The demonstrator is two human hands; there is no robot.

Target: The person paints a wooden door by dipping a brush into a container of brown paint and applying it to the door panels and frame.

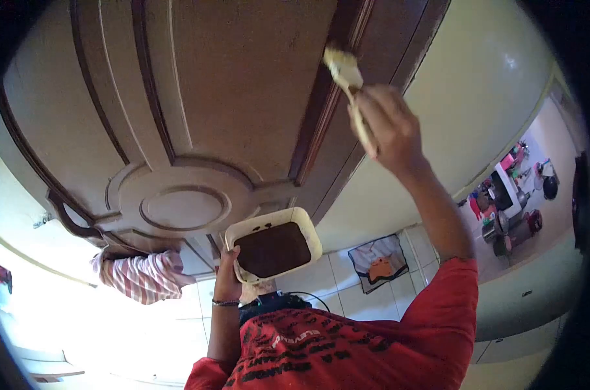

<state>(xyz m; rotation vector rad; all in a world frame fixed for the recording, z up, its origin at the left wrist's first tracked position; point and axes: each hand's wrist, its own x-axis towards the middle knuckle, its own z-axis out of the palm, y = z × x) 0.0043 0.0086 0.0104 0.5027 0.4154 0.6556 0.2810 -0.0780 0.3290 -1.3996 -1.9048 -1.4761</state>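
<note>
My right hand (389,127) is closed around the handle of a paintbrush (344,70), raised toward the upper right of the view. The bristle end overlaps the dark moulding of a brown wooden door (256,84). Darker, wet-looking brown shows along that moulding beside the brush. Lower down, my left hand (228,270) grips a cream plastic tub (304,221) by its left side, thumb over the rim. Dark brown paint (274,250) covers the bottom of the tub, with a few dark smears on its inner wall.
A striped cloth (142,276) hangs at the door's lower left. A patterned mat (378,261) lies on the white tiled floor (327,279). Pale wall (496,84) runs along the door's right side. Through an opening at the right, pots and kitchenware (503,224) are visible.
</note>
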